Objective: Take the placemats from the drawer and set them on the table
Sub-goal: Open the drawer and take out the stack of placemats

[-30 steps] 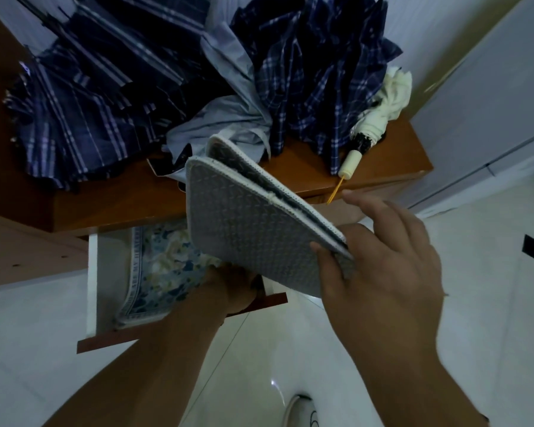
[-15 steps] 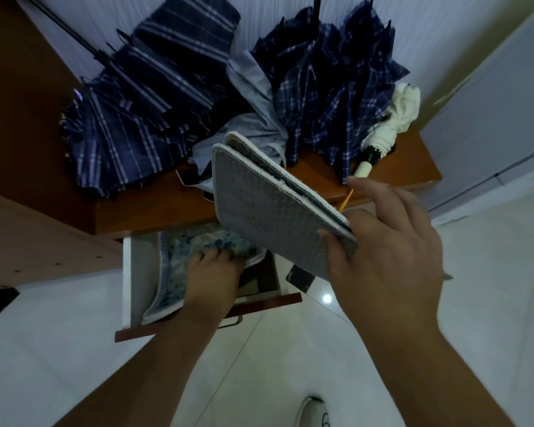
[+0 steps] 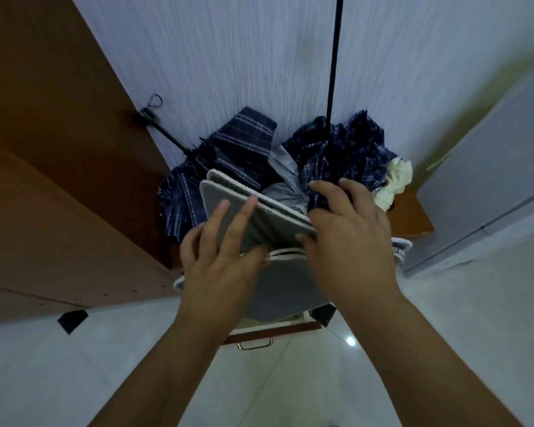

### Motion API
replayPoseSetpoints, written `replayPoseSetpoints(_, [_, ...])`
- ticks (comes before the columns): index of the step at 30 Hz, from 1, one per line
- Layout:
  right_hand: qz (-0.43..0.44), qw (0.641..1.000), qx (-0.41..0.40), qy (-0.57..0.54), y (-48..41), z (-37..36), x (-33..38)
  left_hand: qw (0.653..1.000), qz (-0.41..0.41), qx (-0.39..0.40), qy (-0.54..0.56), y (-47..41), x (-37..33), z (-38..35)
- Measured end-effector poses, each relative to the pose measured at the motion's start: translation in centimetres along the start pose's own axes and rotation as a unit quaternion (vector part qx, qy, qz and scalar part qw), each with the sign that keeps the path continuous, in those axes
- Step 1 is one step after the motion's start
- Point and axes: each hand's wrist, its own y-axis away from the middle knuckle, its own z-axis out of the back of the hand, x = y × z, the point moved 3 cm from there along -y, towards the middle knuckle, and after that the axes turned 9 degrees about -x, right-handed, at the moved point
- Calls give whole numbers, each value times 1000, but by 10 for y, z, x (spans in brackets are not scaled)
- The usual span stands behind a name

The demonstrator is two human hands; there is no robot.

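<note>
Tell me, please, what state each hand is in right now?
Left hand: open, straight fingers pressed flat on the placemats.
Right hand: closed on the placemats' edge, thumb in front, fingers behind.

The placemats (image 3: pixel 275 221) are grey with white edges. Behind the placemats the umbrellas (image 3: pixel 352 149) are dark blue with pale checks, and the wooden top (image 3: pixel 410 217) is orange-brown.

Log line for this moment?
right hand grips grey placemats | left hand flat against them | drawer open below
</note>
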Motion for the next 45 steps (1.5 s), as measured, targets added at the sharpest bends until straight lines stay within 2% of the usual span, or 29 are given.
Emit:
replayPoseSetpoints(8, [113,992,54,2,-13,54,22,997,-69,23,-15,-42,9,82])
replayPoseSetpoints(12, [109,990,72,-47,-12,82,25,996,-88,13,-22,-58,9,115])
replayPoseSetpoints(15, [74,987,38,-137,-10,103,28,996,-90,12,-16,-64,8,131])
replayPoseSetpoints(17, [93,981,8,-171,-7,117,32,996,-84,13,-12,-69,8,144])
replayPoseSetpoints(21, [122,982,19,-141,-6,127,35,998,-52,23,4,-78,11,166])
replayPoseSetpoints(27, [147,973,-75,-162,-26,155,44,999,-7,28,42,-87,19,201])
replayPoseSetpoints(29, [127,970,-99,-180,-33,169,37,998,10,40,40,-88,30,214])
replayPoseSetpoints(32, [67,950,-115,-281,-47,193,21,997,38,50,40,-87,44,230])
replayPoseSetpoints(37, [26,913,-69,-400,-59,212,29,997,67,23,23,-96,44,246])
replayPoseSetpoints(42, [-11,940,-105,-323,-66,208,37,998,55,13,-13,-105,42,259])
replayPoseSetpoints(45, [72,970,-100,-211,-66,218,48,999,16,31,-33,-107,40,261])
